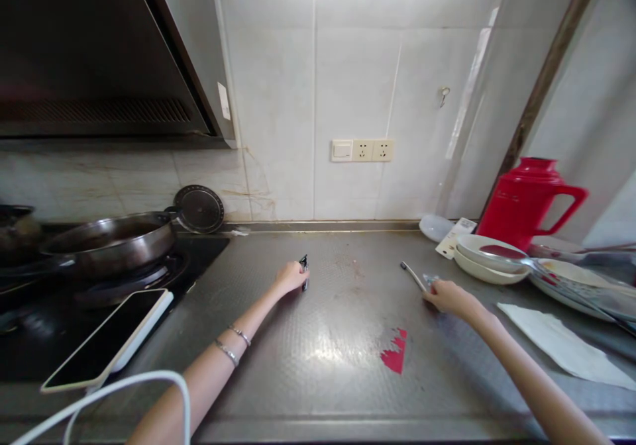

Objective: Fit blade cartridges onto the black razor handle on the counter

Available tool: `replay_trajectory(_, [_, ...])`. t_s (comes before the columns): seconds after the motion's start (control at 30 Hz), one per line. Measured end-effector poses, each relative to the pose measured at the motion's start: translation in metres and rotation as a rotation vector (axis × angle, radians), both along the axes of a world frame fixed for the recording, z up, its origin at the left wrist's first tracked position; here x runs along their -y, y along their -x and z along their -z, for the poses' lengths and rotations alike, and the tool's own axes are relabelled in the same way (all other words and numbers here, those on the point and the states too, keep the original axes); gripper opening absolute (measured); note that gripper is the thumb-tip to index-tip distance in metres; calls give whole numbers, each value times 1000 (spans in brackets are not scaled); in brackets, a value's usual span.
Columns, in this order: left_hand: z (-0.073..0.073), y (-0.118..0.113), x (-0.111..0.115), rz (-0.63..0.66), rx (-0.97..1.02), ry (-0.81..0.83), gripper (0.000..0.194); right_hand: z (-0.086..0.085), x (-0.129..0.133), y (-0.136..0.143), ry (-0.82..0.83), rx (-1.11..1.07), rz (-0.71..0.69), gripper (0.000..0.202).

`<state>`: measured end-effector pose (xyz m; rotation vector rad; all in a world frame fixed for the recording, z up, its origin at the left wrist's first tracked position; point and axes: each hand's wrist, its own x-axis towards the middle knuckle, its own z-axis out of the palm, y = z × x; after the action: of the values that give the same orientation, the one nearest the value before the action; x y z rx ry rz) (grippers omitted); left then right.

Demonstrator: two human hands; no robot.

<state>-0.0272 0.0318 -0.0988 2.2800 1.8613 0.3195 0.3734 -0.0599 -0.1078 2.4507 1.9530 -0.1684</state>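
My left hand (pixel 292 277) is closed in a pinch on a small dark object (pixel 305 274), which stands out past the fingertips just over the steel counter (pixel 328 312). Its kind is too small to make out. On the right, my right hand (pixel 446 296) is closed at the end of a thin white stick with a dark tip (pixel 413 275), which points away to the upper left. A small clear bluish piece (pixel 430 279) shows by the same fingers. Between the two arms, nearer the front edge, lies a torn red scrap (pixel 395 352).
At left, a phone (pixel 106 339) with a white cable (pixel 163 375) overlaps the black stove (pixel 209 249), where a steel pan (pixel 112 243) stands. At right are a red thermos (pixel 519 200), stacked white bowls (pixel 489 269), a plate (pixel 586 306) and a white napkin (pixel 561 342).
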Motion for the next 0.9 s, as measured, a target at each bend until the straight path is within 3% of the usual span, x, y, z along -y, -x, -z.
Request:
replay_trajectory(0.2, [-1, -5, 11, -23, -47, -10, 30, -2, 4, 6, 5, 17, -53, 30])
replay_trajectory(0.33, [0, -8, 15, -39, -63, -27, 27, -12, 10, 28, -61, 34, -125, 38])
replay_trajectory(0.53, [6, -15, 19, -50, -77, -62, 27, -24, 4, 103, -163, 79, -177, 42])
replay_trajectory(0.73, [9, -27, 20, -44, -89, -81, 29, -17, -11, 189, -194, 38, -278, 40])
replay_trajectory(0.9, [9, -30, 21, -40, -92, -81, 31, -11, -16, 232, -193, 12, -320, 40])
